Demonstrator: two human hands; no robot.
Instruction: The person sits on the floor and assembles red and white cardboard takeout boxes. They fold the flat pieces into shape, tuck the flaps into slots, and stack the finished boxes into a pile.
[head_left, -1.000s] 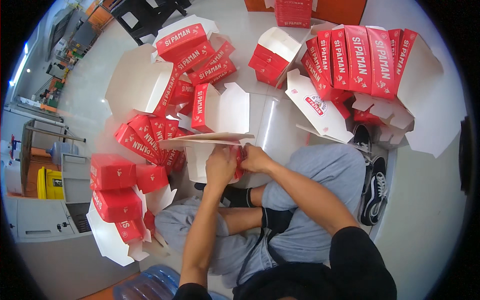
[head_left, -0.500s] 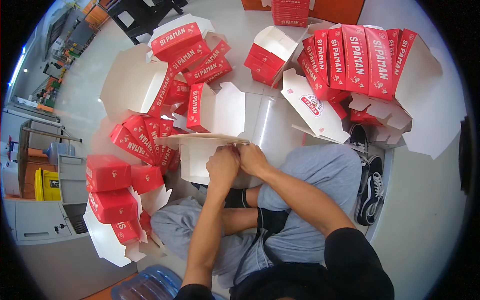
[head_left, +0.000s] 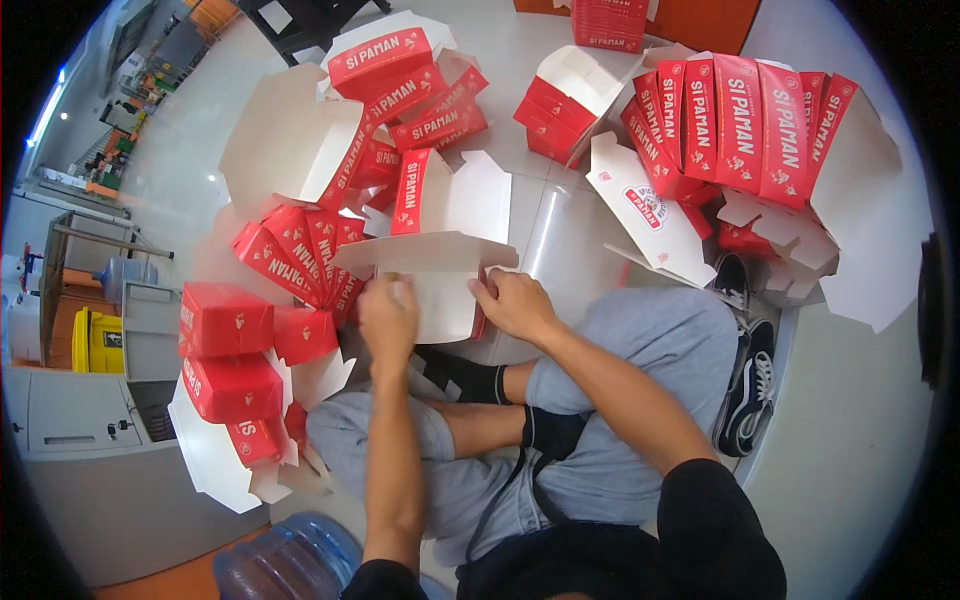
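Note:
In front of my crossed legs stands an open cardboard food box (head_left: pixel 445 300), white inside with a little red showing at its right side. Its lid is raised along the far edge. My left hand (head_left: pixel 388 318) is closed at the box's left side, slightly blurred, its fingertips partly hidden. At the right corner, my right hand (head_left: pixel 515 303) pinches the box's edge between thumb and fingers. Just beyond lies another open red-and-white box (head_left: pixel 465 195), its white flap standing up.
Folded red boxes (head_left: pixel 300 250) fan out at the left, above a stack of red boxes (head_left: pixel 228 320). More boxes (head_left: pixel 740 125) are packed together at the far right. A blue water jug (head_left: pixel 290 560) lies by my left side; a yellow bin (head_left: pixel 97 340) stands farther left.
My hands have parted from the box's right corner: the left has moved to its left side, while the right stays near the right corner. The box now faces me more openly.

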